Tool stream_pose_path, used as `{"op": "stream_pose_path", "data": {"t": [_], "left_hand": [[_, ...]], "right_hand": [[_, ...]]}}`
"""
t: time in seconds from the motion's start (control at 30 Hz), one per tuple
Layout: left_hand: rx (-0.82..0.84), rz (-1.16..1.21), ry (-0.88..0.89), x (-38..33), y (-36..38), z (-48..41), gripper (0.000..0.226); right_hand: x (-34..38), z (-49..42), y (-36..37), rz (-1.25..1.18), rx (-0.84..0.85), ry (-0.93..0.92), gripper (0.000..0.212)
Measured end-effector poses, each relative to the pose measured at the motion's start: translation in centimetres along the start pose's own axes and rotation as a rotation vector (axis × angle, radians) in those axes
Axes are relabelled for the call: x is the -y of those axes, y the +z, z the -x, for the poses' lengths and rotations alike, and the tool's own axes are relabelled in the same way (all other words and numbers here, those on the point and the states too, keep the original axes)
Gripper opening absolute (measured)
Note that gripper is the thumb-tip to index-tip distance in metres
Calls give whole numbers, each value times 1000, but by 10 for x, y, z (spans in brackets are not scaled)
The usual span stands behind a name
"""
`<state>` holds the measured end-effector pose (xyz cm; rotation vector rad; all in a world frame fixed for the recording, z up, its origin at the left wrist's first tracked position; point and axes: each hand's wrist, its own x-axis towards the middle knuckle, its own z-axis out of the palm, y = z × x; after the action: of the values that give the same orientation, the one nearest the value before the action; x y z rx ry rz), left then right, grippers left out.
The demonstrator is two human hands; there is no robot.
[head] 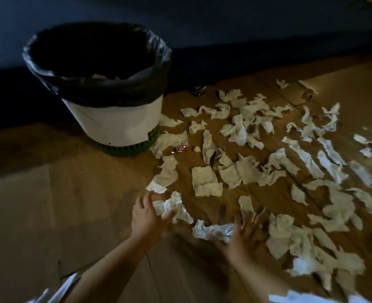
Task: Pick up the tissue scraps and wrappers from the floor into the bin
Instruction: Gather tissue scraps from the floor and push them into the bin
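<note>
The brown floor (pixel 215 206) carries a round white bin with a black plastic liner (pixel 115 121) at far left. Torn white tissue scraps (pixel 237 132) spread to its right. The left hand (pixel 146 215) has its grip round a crumpled white scrap (pixel 169 205). The blurred right hand (pixel 244 232) lays straight fingers on another crumpled scrap (pixel 211 231). Small shiny wrappers (pixel 179 149) lie near the bin, their print unreadable.

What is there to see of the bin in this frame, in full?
The bin is round and tapers downward. It stands upright and open on the brown floor, in front of a dark wall. Its side looks white and smooth above a green slotted base. A black plastic liner is folded over the rim, and some white tissue shows inside. Tissue scraps lie beside its base; the nearest seems to touch it.
</note>
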<state>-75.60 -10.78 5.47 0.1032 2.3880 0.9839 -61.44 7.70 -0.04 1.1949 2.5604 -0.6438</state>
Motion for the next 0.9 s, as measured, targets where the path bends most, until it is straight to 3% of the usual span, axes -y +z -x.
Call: {"op": "stream_pose_path", "data": {"t": [0.1, 0.17, 0.33, 0.47, 0.63, 0.8, 0.9], "left_hand": [[4, -156, 84, 2, 17, -20, 113], [21, -229, 147, 1, 22, -35, 124], [32, -330, 124, -5, 22, -57, 130], [118, -436, 149, 11, 26, -63, 132], [105, -472, 135, 15, 32, -61, 115], [-33, -470, 252, 16, 43, -58, 83], [52, -502, 340, 13, 47, -49, 65]], "right_hand": [[1, -17, 28, -41, 45, -47, 118], [16, -38, 21, -76, -79, -126, 110], [51, -111, -9, -93, -250, -310, 96], [64, -146, -13, 10, -142, -501, 81], [65, -143, -17, 89, -131, -596, 55], [62, -140, -27, -132, -175, -581, 34], [53, -131, -48, -330, -173, -466, 37]]}}
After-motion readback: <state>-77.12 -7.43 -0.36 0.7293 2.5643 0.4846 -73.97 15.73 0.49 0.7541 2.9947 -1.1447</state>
